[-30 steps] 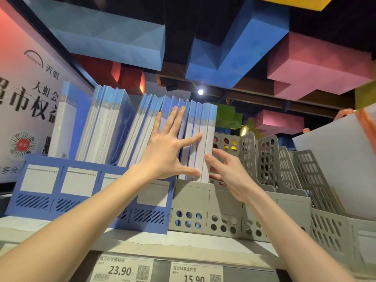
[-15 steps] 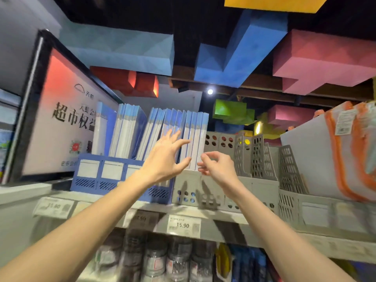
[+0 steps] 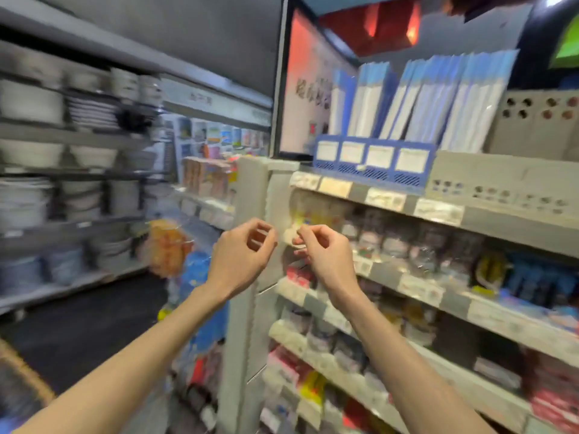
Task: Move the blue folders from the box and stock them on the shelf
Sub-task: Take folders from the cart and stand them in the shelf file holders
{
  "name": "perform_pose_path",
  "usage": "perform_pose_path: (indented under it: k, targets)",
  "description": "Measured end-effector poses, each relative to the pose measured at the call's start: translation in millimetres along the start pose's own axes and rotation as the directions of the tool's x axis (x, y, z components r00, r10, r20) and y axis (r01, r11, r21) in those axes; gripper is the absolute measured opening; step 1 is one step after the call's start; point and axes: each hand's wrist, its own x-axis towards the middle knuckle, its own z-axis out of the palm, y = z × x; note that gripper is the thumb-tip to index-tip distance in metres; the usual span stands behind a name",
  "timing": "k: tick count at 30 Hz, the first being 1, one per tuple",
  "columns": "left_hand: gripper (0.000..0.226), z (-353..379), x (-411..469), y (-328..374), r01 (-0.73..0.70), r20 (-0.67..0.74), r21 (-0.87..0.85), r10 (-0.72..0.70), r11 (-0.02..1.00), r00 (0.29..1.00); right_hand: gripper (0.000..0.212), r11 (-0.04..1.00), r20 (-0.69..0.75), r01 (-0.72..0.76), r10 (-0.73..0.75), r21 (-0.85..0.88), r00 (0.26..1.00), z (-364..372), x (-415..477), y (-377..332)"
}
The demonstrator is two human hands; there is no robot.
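Folders stood on end, leaning slightly, packed in a row on the top shelf, upper right of view. Most sat in the blue rack; the rightmost ones rose behind the front of the grey rack just beside it. A lit sign stood touching or just left of the blue rack; blur made it hard to tell which.

Left hand and right hand hung in mid-air, well below and left of the folders, level with the second tier and in front of the shelf's end post. No contact with folders or racks. Left fingers were loosely curled, thumb near the index, nothing in them. Right fingers were the same: loose curl, nothing held. The two hands were near each other but apart.

Price tags ran along the shelf edge. Bowls were stacked on the aisle shelving at far left. The whole view was motion-blurred.
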Motion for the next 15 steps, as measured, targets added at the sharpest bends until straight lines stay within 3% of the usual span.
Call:
perform_pose_path:
  k: [6,15]
  targets:
    - [0.028,-107,-121,-91,0.315,-0.069,0.195,-0.308,0.929,0.949,0.016,0.990,0.283,-0.139,0.135,-0.008,0.950,132,-85,54]
    - [0.027,-240,-250,-198,0.648,-0.254,0.254,-0.597,0.718,0.761,0.023,0.967,0.600,-0.230,0.247,-0.107,0.761,328,-191,111]
